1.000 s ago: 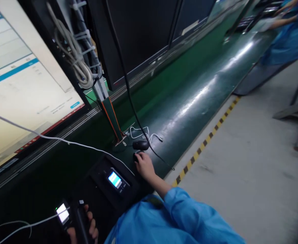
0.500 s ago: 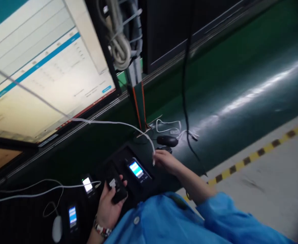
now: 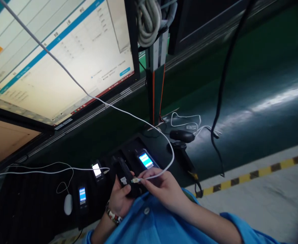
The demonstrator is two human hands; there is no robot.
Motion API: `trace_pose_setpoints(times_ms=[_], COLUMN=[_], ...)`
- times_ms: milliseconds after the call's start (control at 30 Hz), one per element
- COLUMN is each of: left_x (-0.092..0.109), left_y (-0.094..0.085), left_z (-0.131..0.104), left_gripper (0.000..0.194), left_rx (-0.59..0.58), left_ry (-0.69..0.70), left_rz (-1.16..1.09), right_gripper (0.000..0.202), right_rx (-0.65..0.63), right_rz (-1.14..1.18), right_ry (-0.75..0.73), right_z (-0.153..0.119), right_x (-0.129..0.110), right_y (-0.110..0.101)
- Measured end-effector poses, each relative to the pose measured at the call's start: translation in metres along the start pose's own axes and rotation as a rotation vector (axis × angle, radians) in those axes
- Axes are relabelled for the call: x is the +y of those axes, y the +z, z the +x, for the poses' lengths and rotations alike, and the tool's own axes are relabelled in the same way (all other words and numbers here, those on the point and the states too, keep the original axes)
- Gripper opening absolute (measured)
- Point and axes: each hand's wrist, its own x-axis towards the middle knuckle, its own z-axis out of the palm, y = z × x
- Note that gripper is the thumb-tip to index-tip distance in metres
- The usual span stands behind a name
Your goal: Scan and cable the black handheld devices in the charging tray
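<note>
My left hand (image 3: 120, 198) is closed around a black handheld device (image 3: 123, 171), whose back carries a small white label. Between thumb and fingers, my right hand (image 3: 161, 186) pinches the plug end of a white cable (image 3: 133, 117). The plug is at the side of the device by the label; whether it is inserted I cannot tell. From my fingers the cable loops up and away across the monitor. Just beyond my hands lies a similar device with a lit screen (image 3: 146, 160). Left of them is another lit device (image 3: 97, 170) with a white cable at its edge.
A third lit device (image 3: 82, 196) and a white mouse (image 3: 68, 204) lie at the left. A large monitor (image 3: 70, 67) stands behind. To the right are a black mouse-shaped object (image 3: 182, 136), a dark handled tool (image 3: 186, 157) and a hanging black cable (image 3: 219, 101).
My right hand has brought the cable's plug left and down to the device in my left hand. The whole view has shifted, so the scene sits farther right.
</note>
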Motion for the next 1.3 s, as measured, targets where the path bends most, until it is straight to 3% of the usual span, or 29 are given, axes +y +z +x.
trace_pose_setpoints(times_ms=[200, 367, 533, 767, 967, 1067, 1133, 1200, 1300], left_x=[-0.002, 0.0, 0.0, -0.007, -0.009, -0.004, 0.001, 0.005, 0.005], left_y=[-0.008, -0.007, -0.004, 0.006, 0.008, 0.005, 0.0, -0.01, -0.028], left_z=[-0.001, -0.001, -0.003, -0.009, -0.015, -0.006, 0.007, 0.023, 0.039], left_gripper=[0.041, 0.04, 0.046, 0.054, 0.053, 0.06, 0.066, 0.067, 0.071], left_rx=[0.023, 0.005, 0.057, 0.159, 0.166, 0.192, 0.21, 0.239, 0.364], left_ry=[0.01, 0.01, 0.029, 0.014, -0.013, 0.01, 0.08, 0.25, 0.441], left_rz=[0.012, 0.054, 0.134, 0.125, 0.148, 0.165, 0.201, 0.289, 0.476], right_gripper=[0.032, 0.026, 0.02, 0.024, 0.027, 0.025, 0.025, 0.032, 0.046], right_rx=[0.029, 0.013, -0.017, -0.011, -0.043, 0.019, 0.113, 0.173, 0.152], right_rz=[-0.104, -0.183, -0.261, -0.242, -0.273, -0.199, -0.051, 0.074, 0.138], right_ry=[-0.092, -0.098, -0.118, -0.116, -0.153, -0.05, 0.074, 0.157, 0.196], right_z=[-0.003, -0.001, 0.003, 0.005, 0.003, 0.012, 0.025, 0.039, 0.055], right_x=[0.0, 0.003, 0.013, 0.023, 0.017, 0.024, 0.036, 0.051, 0.07], right_y=[0.003, 0.001, -0.007, -0.011, -0.009, -0.007, -0.002, 0.008, 0.025])
